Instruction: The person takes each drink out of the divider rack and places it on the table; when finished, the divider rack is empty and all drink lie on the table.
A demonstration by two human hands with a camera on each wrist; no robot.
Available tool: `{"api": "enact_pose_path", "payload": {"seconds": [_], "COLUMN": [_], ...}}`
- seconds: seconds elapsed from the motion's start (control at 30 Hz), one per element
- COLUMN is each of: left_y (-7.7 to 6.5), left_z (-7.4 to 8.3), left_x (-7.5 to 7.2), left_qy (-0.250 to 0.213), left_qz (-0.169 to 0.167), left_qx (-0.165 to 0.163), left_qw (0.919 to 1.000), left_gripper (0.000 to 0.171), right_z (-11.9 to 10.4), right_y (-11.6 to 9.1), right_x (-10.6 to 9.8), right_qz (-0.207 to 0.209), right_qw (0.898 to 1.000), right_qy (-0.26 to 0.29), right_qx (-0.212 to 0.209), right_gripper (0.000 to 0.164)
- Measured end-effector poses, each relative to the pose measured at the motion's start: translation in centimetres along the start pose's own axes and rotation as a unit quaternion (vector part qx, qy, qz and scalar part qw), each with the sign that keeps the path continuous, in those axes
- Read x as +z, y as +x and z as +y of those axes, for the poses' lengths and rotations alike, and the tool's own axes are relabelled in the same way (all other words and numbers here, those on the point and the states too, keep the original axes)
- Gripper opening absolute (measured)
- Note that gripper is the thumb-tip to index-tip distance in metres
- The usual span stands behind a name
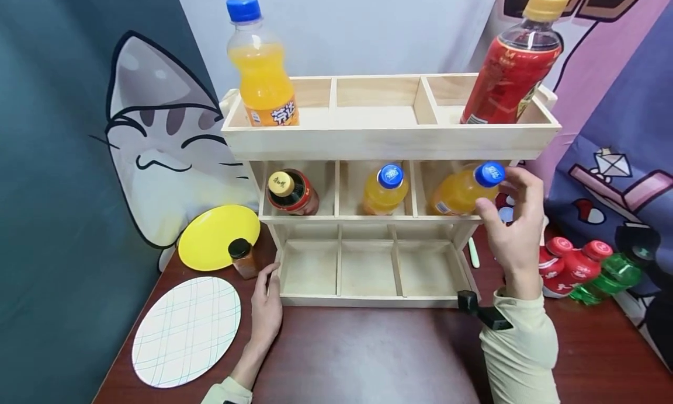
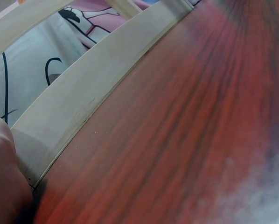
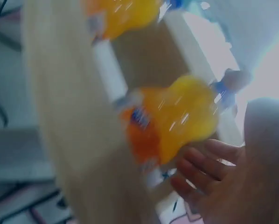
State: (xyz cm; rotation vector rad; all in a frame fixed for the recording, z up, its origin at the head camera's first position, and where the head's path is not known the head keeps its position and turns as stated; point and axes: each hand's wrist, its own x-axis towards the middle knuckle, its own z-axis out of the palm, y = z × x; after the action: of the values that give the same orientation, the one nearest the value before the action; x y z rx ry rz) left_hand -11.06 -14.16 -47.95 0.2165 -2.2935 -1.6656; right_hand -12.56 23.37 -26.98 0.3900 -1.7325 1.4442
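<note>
Orange bottle (image 1: 456,191) | middle shelf (image 1: 368,220), right compartment (image 1: 426,175) | right hand (image 1: 517,234) alongside; grip unclosed

From where I stand, the soda bottle (image 1: 453,192) at the middle tier's right is orange under a bright blue cap (image 1: 490,174); the wooden rack (image 1: 394,144) is pale cream. The top tier's red-labelled bottle (image 1: 511,80) has a yellow cap (image 1: 547,6). The tabletop (image 1: 368,357) is reddish brown, dark-streaked; one plate (image 1: 207,232) is yellow, another (image 1: 186,334) white with thin teal checks. The sleeve (image 1: 520,348) is pale green.

Divider (image 1: 413,188) between middle-shelf orange bottles (image 1: 455,191)
</note>
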Motion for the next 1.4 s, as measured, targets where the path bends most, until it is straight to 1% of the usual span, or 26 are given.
{"api": "enact_pose_path", "payload": {"seconds": [0.07,0.13,0.23,0.3,0.33,0.5,0.53,0.57,0.63,0.7,0.77,0.9,1.03,1.13,1.27,1.4], "left_y": [0.0,0.1,0.3,0.3,0.1,-0.1,0.0,0.2,0.3,0.3,0.2,0.0,-0.1,-0.1,0.0,-0.1], "left_z": [-0.1,-0.1,0.0,0.0,0.5,0.4,0.4,0.0,0.1,0.1,0.1,0.0,0.0,0.0,-0.1,0.0], "left_x": [-0.1,-0.2,-0.6,-0.7,-0.6,0.0,0.0,0.0,-0.1,-0.1,-0.1,-0.1,-0.1,-0.1,-0.1,-0.1], "left_qy": [0.003,0.005,0.004,0.003,-0.001,-0.008,-0.011,-0.010,-0.013,-0.015,-0.014,-0.008,-0.005,-0.004,-0.007,-0.008], "left_qz": [-0.004,-0.002,0.000,-0.002,-0.005,-0.006,-0.005,-0.002,-0.002,-0.002,-0.004,-0.006,-0.004,-0.005,-0.006,-0.007], "left_qx": [0.002,0.005,0.009,0.010,0.009,0.017,0.019,0.023,0.025,0.023,0.019,0.013,0.013,0.012,0.011,0.012], "left_qw": [1.0000,1.0000,0.9999,0.9999,0.9999,0.9998,0.9998,0.9997,0.9996,0.9996,0.9997,0.9999,0.9999,0.9999,0.9999,0.9999], "left_gripper": [0.029,0.029,0.029,0.029,0.029,0.028,0.028,0.028,0.028,0.029,0.029,0.028,0.028,0.029,0.029,0.029], "right_z": [0.2,0.6,1.0,1.1,1.0,0.3,0.2,0.2,0.3,0.3,0.3,0.3,0.4,0.5,0.3,0.0], "right_y": [0.0,0.2,0.4,0.5,0.6,0.7,0.7,0.7,0.7,0.7,0.6,0.3,0.2,0.2,0.1,0.1], "right_x": [0.2,0.6,1.8,2.5,2.8,3.3,3.3,3.4,3.5,3.6,3.7,3.7,3.8,4.0,4.2,4.3], "right_qz": [-0.015,-0.023,-0.016,-0.014,-0.014,-0.018,-0.019,-0.019,-0.019,-0.018,-0.016,-0.011,0.003,0.019,0.043,0.067], "right_qw": [1.000,0.997,0.988,0.985,0.985,0.992,0.994,0.995,0.998,0.998,0.997,0.997,0.998,0.999,0.998,0.997], "right_qy": [0.025,0.074,0.142,0.155,0.156,0.115,0.102,0.084,0.042,0.007,-0.011,-0.018,-0.016,-0.005,0.014,0.026], "right_qx": [0.010,0.030,0.063,0.068,0.066,0.042,0.042,0.045,0.050,0.058,0.071,0.077,0.055,0.040,0.039,0.028], "right_gripper": [0.058,0.061,0.062,0.061,0.060,0.058,0.059,0.060,0.062,0.064,0.064,0.064,0.062,0.061,0.061,0.061]}}
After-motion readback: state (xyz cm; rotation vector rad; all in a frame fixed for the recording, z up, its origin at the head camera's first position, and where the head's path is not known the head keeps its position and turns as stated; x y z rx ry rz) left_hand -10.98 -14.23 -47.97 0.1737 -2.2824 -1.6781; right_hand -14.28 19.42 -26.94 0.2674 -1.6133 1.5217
